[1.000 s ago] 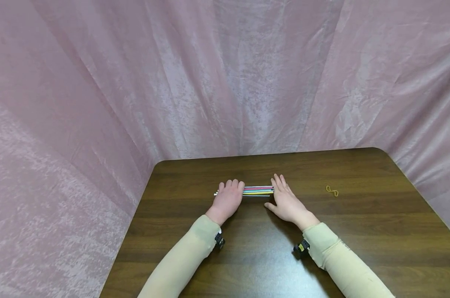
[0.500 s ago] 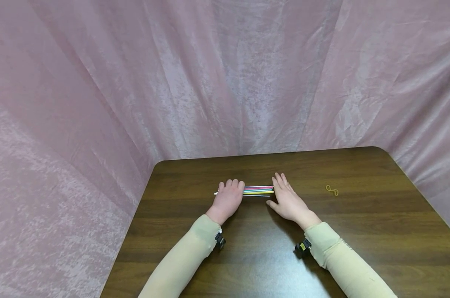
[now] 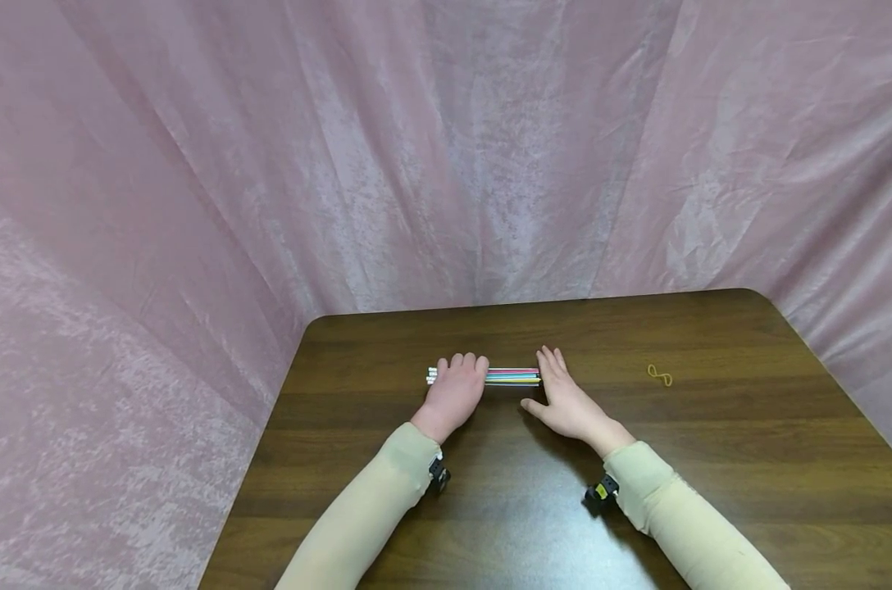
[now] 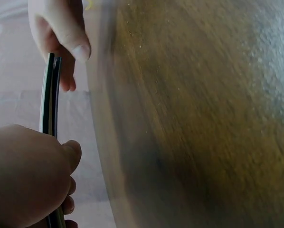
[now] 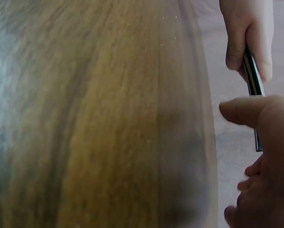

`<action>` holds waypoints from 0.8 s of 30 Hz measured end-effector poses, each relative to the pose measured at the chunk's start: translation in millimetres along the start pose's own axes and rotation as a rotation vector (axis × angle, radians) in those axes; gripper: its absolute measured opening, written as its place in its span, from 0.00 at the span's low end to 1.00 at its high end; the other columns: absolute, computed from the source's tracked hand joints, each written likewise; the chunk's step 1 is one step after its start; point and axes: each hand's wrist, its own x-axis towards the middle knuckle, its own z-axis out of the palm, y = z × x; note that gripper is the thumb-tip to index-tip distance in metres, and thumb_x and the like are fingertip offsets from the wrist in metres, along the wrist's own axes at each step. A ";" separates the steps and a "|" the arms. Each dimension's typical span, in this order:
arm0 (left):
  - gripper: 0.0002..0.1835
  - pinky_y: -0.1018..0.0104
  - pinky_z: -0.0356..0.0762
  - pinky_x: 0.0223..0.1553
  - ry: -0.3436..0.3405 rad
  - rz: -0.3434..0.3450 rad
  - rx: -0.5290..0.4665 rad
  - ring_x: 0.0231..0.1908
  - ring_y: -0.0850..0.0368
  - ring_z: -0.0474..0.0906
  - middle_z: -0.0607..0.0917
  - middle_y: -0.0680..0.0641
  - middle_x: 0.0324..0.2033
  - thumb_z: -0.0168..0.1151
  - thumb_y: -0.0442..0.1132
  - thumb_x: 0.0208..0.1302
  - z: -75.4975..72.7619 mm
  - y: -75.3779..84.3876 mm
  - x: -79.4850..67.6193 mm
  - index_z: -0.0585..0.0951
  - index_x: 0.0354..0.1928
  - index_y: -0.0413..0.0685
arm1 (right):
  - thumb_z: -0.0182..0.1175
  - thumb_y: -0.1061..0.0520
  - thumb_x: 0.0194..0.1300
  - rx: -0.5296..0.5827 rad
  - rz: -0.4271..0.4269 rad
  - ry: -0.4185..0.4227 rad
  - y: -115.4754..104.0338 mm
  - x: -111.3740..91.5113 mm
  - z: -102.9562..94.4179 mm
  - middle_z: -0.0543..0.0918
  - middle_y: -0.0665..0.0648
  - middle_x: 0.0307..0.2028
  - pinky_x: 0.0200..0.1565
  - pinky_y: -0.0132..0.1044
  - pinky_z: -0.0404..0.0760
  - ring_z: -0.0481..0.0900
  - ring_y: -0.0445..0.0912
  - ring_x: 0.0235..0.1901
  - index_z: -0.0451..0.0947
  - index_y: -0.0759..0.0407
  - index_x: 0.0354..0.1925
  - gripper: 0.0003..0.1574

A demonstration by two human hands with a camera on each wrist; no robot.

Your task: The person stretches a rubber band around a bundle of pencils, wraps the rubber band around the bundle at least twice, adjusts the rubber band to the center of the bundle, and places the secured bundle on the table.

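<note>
My left hand (image 3: pixel 455 395) grips a bundle of thin sticks (image 3: pixel 512 376) in pink, blue, yellow and other colours. White ends of several sticks poke out to the left of that hand. The sticks lie side by side, pointing left to right, their right ends roughly level. My right hand (image 3: pixel 570 408) is at those ends with fingers straight and thumb spread, holding nothing. Whether its palm touches the ends cannot be told. The left wrist view shows the left fingers curled round the sticks (image 4: pixel 46 102), which look dark there. The part under the left hand is hidden.
A twisted yellow rubber band (image 3: pixel 660 376) lies to the right of my right hand on the dark wooden table (image 3: pixel 505 500). Pink velvet curtain (image 3: pixel 483 164) hangs behind the table's far edge and along its left side.
The sticks' ends have become more even: the lowest stick's right end now sits nearly level, and more white ends show at the left. My right hand has shifted slightly left; my left hand slightly right.
</note>
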 end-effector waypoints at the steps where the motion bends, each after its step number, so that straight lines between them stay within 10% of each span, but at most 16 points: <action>1: 0.04 0.54 0.65 0.41 0.006 0.000 -0.001 0.40 0.50 0.71 0.75 0.47 0.39 0.44 0.33 0.78 -0.2 -0.3 -0.2 0.70 0.47 0.46 | 0.65 0.48 0.66 -0.018 0.003 0.003 0.8 -0.4 0.0 0.43 0.73 0.76 0.70 0.60 0.48 0.35 0.68 0.75 0.43 0.76 0.74 0.58; 11: 0.06 0.54 0.65 0.42 -0.003 0.007 -0.003 0.41 0.50 0.71 0.75 0.47 0.40 0.42 0.34 0.79 0.8 1.8 -0.4 0.70 0.47 0.47 | 0.65 0.47 0.66 -0.067 0.017 -0.024 -4.0 0.8 3.4 0.43 0.74 0.75 0.71 0.58 0.47 0.35 0.68 0.75 0.44 0.78 0.73 0.58; 24: 0.05 0.55 0.64 0.40 -0.022 0.032 0.014 0.40 0.51 0.69 0.75 0.48 0.39 0.47 0.33 0.77 4.0 -1.4 -1.9 0.71 0.49 0.48 | 0.67 0.49 0.63 -0.441 -0.071 0.083 -6.6 -1.4 -0.8 0.62 0.74 0.70 0.69 0.56 0.57 0.51 0.65 0.73 0.62 0.77 0.67 0.47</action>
